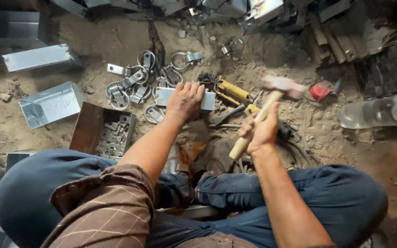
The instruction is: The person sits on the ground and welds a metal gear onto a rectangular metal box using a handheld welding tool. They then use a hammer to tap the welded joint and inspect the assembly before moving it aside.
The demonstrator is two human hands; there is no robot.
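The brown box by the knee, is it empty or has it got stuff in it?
Not empty. The box is open on top, and small grey metal pieces lie piled inside.

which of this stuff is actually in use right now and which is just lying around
In use:
- hammer, gripped by the right hand
- flat metal piece, pressed down by the left hand

Lying about:
- ring clamps
- tray of small metal bits
- folded metal boxes
- plastic bottle
- red object
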